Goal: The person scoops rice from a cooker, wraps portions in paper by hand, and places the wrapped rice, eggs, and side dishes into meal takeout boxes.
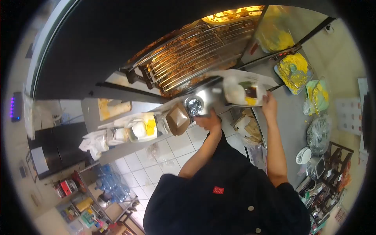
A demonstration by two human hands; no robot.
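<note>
My right hand (269,105) grips the side of an open takeaway box (233,93). Inside it are a white mound, yellow food and a dark, sauce-like portion. My left hand (210,122) is at the counter's front edge with fingers curled, beside a crumpled foil piece (194,105) and a shiny metal surface. What those fingers hold, if anything, is hidden. Left of the foil stands an empty brown paper box (178,119). Farther left, another open box (143,129) contains a white mound and yellow food, with more white packaging (95,144) past it.
A rack of metal bars (196,55) over browned food lies just beyond the counter. On the right counter are a tray of yellow food (294,72), plastic-wrapped containers (318,133) and a small white scale (303,156). A bag with brown paper (249,127) sits below the counter edge.
</note>
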